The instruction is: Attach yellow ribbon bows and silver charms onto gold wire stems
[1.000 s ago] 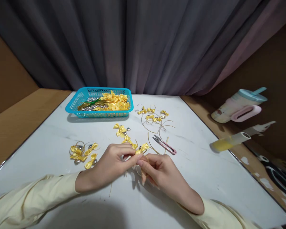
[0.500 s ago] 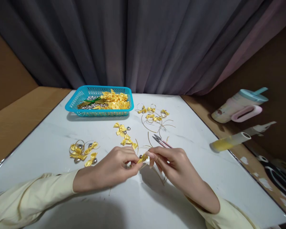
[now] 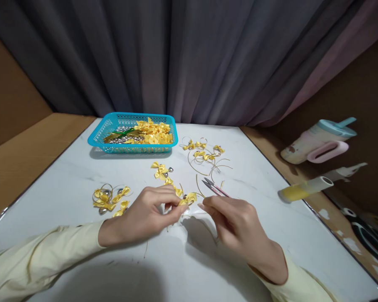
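Note:
A yellow satin bow (image 3: 189,198) with a small silver bell is pinched in my left hand (image 3: 151,212), thumb and forefinger closed on its left side. Just right of the bow, my right hand (image 3: 236,222) has thumb and forefinger pressed together; what they hold, if anything, is too small to make out. Thin gold cord hangs below the bow. Beyond my hands lie loose yellow bows (image 3: 160,171) with silver bells, and snips (image 3: 216,187) with dark blades. Bows on cord loops (image 3: 204,155) lie farther back, and more bows (image 3: 103,198) rest at the left.
A blue basket (image 3: 132,148) of yellow bows and silver bells stands at the back left of the white table (image 3: 66,184). On the right are a tumbler (image 3: 315,140) with a pink handle, a bottle of yellow liquid (image 3: 302,190) and black-handled scissors (image 3: 370,241).
My right hand has moved off the bow, slightly to the right. The bow has risen a little in my left hand and shows more fully.

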`<action>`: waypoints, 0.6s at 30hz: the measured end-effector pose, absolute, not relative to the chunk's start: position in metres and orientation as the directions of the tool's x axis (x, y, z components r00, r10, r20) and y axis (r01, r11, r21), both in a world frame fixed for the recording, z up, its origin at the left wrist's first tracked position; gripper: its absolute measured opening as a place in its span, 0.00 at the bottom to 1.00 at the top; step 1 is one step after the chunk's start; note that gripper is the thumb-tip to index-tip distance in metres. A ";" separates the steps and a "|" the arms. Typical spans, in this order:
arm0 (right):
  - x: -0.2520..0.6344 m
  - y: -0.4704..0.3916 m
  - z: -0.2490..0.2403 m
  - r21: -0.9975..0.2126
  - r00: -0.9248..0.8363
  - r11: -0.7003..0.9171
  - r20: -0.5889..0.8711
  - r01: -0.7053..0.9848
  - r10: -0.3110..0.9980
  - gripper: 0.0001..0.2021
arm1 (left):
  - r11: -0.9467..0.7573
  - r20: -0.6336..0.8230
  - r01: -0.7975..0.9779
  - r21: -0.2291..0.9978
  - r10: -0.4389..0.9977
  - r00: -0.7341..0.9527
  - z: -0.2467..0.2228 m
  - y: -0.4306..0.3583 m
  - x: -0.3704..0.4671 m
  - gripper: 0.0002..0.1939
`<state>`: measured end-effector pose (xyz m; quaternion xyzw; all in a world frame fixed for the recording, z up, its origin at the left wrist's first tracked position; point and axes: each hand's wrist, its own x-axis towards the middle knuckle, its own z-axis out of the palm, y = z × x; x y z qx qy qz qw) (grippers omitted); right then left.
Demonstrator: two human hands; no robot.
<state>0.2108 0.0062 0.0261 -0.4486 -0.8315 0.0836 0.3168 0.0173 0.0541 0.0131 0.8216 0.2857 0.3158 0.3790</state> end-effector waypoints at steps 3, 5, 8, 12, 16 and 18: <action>0.209 0.001 0.026 -0.335 -0.538 0.705 0.468 0.626 0.701 0.13 | -0.544 0.299 0.239 0.804 0.719 0.628 0.011 0.055 0.019 0.15; 0.207 0.000 0.025 -0.346 -0.583 0.738 0.457 0.579 0.672 0.13 | -0.585 0.311 0.233 0.777 0.679 0.665 0.008 0.053 0.020 0.14; 0.203 0.002 0.023 -0.440 -0.494 0.668 0.454 0.599 0.742 0.13 | -0.700 0.357 0.201 0.685 0.563 0.745 0.006 0.049 0.022 0.15; 0.201 0.009 0.022 -0.557 -0.318 0.510 0.410 0.655 0.855 0.12 | -0.790 0.356 0.126 0.600 0.405 0.842 0.011 0.047 0.021 0.14; 0.203 0.012 0.022 -0.592 -0.274 0.456 0.375 0.665 0.886 0.12 | -0.777 0.368 0.102 0.621 0.404 0.837 0.018 0.048 0.018 0.13; 0.205 0.011 0.024 -0.584 -0.279 0.453 0.366 0.674 0.888 0.12 | -0.749 0.382 0.088 0.656 0.431 0.817 0.019 0.050 0.017 0.12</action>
